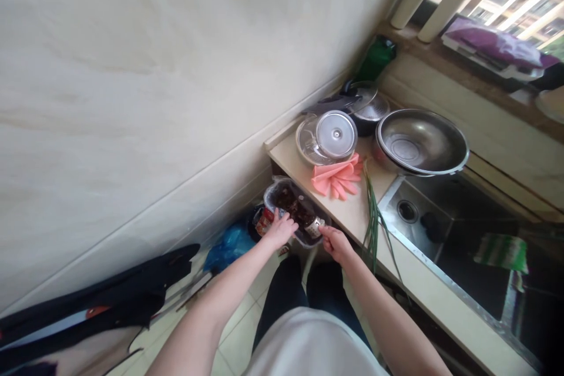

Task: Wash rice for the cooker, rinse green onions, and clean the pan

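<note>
A small trash bin (294,211) with a clear plastic bag liner stood on the floor, tucked against the end of the counter (423,282), right in front of the person's knees. Both hands were down at it. The left hand (281,228) lay on the near left rim, fingers curled over the edge of the bag and gripping it. The right hand (335,242) was at the near right rim, its fingers pinched closed on the bag's edge there. So the bin sat between the two hands, a little past them.

Inside the bin was a dark heap of scraps with red bits in it, and a small shiny can (314,224) lay near the right hand — it was too blurry to say what the scraps were. A blue plastic bag (228,245) lay on the floor just left of the bin.

Up on the counter, a pair of pink rubber gloves (338,179) lay flat. Behind them stood a clear container with a round lid (328,138), and behind that a black pot with a glass lid (368,107). A big steel bowl (422,141) sat beside them, looking bare inside, partly over the corner of the sink (449,235). Long green onions (373,217) hung over the counter's front edge, near the right hand but not touching it. A green scrubbing cloth (502,251) lay in the sink — well apart from the hands.
</note>
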Demonstrator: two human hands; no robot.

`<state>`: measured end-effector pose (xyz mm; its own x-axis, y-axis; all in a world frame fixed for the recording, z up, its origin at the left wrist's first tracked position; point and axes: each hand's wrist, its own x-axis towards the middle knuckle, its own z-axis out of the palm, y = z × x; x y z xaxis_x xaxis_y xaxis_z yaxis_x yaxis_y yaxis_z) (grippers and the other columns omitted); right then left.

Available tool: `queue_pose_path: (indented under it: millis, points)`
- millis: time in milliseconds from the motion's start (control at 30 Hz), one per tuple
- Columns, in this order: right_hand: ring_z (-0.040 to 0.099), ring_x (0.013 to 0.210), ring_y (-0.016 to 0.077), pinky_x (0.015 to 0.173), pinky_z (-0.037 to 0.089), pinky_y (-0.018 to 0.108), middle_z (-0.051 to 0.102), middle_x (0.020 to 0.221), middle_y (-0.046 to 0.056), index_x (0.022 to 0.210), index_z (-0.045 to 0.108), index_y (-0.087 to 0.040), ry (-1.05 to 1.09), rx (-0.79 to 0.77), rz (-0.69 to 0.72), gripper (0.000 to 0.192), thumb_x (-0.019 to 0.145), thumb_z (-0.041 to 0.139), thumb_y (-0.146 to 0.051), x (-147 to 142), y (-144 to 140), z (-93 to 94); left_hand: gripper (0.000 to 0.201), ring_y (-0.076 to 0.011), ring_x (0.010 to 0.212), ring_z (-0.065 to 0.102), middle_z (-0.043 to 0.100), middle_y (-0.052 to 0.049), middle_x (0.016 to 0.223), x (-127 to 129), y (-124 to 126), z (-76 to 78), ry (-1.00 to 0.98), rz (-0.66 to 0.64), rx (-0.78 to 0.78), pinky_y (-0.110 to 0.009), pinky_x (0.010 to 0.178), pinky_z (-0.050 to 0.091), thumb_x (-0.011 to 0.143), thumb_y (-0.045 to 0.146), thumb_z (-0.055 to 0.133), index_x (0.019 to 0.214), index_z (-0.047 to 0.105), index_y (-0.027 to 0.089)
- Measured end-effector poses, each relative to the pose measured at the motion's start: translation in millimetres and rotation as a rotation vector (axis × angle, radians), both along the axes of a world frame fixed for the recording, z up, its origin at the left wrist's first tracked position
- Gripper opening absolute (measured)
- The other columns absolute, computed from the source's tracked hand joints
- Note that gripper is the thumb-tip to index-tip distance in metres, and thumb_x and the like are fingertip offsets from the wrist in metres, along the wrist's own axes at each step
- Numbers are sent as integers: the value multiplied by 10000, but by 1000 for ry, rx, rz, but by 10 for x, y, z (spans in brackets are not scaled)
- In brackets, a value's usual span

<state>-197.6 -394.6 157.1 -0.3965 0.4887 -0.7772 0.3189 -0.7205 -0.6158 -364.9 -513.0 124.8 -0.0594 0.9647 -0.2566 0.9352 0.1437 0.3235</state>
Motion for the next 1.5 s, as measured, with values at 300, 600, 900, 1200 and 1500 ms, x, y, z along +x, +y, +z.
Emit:
queue_pose_path:
  millis: [300, 600, 900, 1200, 1500]
  points:
    - [214, 312, 15, 313, 101, 167, 302, 363, -125, 585, 412, -203, 5, -25, -23, 457, 529, 817, -405, 4, -71, 3, 101, -278, 1082, 459, 647, -62, 893, -13, -2, -59, 4, -4, 11, -738, 1029, 182, 859, 280, 605, 914, 644, 204]
    - [190, 321, 23, 332, 51, 189, 298, 349, -120, 580, 454, -207, -31, 36, 19, 460, 486, 828, -458, 39, -70, -4, 116, -284, 1065, 465, 655, -69, 896, -13, 29, -31, -3, 1, -7, -741, 1017, 200, 834, 294, 640, 904, 655, 203]
    - [189, 320, 25, 331, 63, 200, 287, 338, -123, 579, 437, -217, -14, 63, -11, 490, 471, 824, -496, 51, -69, 7, 130, -286, 1075, 472, 659, -75, 899, 2, 37, -14, -9, 20, -15, -739, 1026, 200, 819, 288, 662, 905, 663, 191]
    - [183, 345, 35, 358, 79, 210, 264, 356, -119, 569, 445, -219, -73, 159, 3, 497, 484, 780, -577, 84, -125, 3, 138, -283, 1062, 473, 655, -67, 883, 6, 40, -20, -25, 36, -3, -731, 1031, 196, 796, 294, 689, 888, 670, 192]
    - [339, 459, 81, 461, 247, 231, 440, 481, -49, 624, 599, -160, -25, 702, 321, 336, 711, 626, -483, 15, -75, 132, 140, -278, 1040, 491, 654, -71, 870, -8, -21, -59, -15, 63, 87, -681, 1078, 166, 780, 275, 703, 882, 669, 187]
